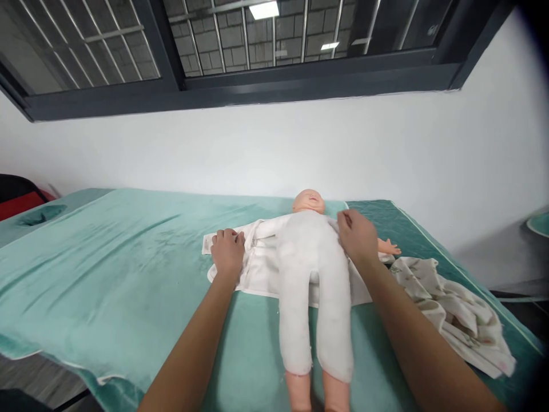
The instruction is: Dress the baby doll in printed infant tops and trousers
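A baby doll (311,269) with a white cloth body lies on its back on a teal-covered table (120,269), head toward the wall. Under it is spread an open white garment (261,274). My left hand (226,252) rests on the garment's left side, fingers curled over the cloth beside the doll's arm. My right hand (358,234) pinches the garment's edge at the doll's right shoulder, covering most of that arm; only the doll's small hand (389,247) shows beyond it.
A crumpled patterned cloth (450,312) lies at the table's right edge. A white wall and a dark-framed window (240,86) stand behind. A red and black object (19,197) sits at far left. The table's front edge drops off at lower left.
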Demonstrator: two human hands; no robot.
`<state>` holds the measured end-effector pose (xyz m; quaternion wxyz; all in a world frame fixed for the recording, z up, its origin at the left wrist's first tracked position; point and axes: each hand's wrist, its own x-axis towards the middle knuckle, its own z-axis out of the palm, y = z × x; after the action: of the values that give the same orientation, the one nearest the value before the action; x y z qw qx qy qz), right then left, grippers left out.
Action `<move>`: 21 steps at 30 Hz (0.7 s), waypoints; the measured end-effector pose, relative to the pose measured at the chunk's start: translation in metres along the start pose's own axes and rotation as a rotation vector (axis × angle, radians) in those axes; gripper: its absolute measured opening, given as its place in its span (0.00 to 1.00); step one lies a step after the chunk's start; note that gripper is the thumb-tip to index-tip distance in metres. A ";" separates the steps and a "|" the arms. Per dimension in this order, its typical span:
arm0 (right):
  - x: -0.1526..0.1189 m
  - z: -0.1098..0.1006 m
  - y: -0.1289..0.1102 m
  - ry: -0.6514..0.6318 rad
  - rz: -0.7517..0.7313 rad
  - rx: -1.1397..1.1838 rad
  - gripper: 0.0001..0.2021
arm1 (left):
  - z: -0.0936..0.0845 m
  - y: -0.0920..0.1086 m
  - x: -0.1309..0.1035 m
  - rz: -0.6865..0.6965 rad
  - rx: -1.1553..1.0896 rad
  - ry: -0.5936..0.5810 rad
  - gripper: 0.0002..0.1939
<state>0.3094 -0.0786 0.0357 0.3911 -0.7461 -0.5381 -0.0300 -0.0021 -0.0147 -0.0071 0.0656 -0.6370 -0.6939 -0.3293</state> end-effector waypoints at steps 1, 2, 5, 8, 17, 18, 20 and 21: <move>-0.006 0.001 0.012 -0.014 0.031 -0.034 0.19 | -0.001 0.001 0.000 0.014 0.011 -0.005 0.10; -0.011 0.003 0.021 -0.043 0.064 -0.057 0.19 | -0.002 0.002 -0.001 0.032 0.014 0.002 0.09; -0.019 0.006 0.029 -0.088 0.097 -0.088 0.21 | -0.005 0.006 -0.001 0.115 -0.015 0.064 0.08; -0.018 0.003 0.027 -0.110 0.106 0.007 0.23 | -0.010 0.011 -0.004 0.211 -0.098 0.069 0.08; -0.021 -0.001 0.017 -0.215 0.073 0.415 0.22 | -0.029 0.078 0.010 0.026 -0.610 -0.233 0.10; -0.023 0.000 0.014 -0.245 0.058 0.453 0.22 | -0.030 0.088 0.015 0.011 -0.652 -0.265 0.10; -0.027 0.002 0.007 -0.305 0.028 0.533 0.23 | -0.030 0.106 0.024 0.007 -0.676 -0.302 0.11; -0.029 0.003 0.004 -0.341 0.011 0.568 0.23 | -0.031 0.113 0.028 0.023 -0.667 -0.315 0.11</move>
<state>0.2997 -0.0999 0.0180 0.4882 -0.6044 -0.5784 0.2487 0.0878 -0.0113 0.0733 -0.2497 -0.6739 -0.5430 -0.4343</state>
